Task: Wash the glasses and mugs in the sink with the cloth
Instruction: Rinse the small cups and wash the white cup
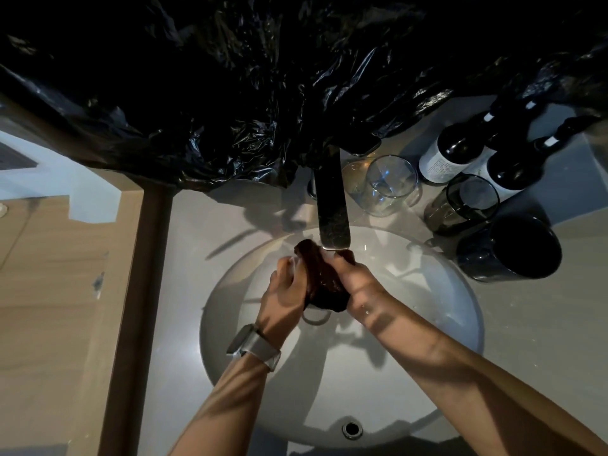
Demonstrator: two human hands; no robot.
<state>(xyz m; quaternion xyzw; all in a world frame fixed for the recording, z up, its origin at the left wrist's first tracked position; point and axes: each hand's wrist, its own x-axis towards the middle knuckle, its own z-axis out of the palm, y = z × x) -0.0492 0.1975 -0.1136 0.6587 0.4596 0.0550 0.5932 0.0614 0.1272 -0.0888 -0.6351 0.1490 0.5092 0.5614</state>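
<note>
Over the round white sink (444,324), both my hands hold a dark brown cloth (324,278) bunched up just under the faucet spout (332,205). My left hand (286,291), with a watch on its wrist, grips the cloth's left side. My right hand (358,281) grips its right side. On the counter to the right of the faucet stand a clear glass (390,184), a smoked dark glass (467,202) and a black mug (516,248).
Black plastic sheeting (263,77) hangs over the wall behind the faucet. Two dark bottles (460,153) with white labels stand at the back right. The sink drain (317,315) lies under the cloth, an overflow hole (352,429) near me. A wooden frame (138,291) borders the counter's left.
</note>
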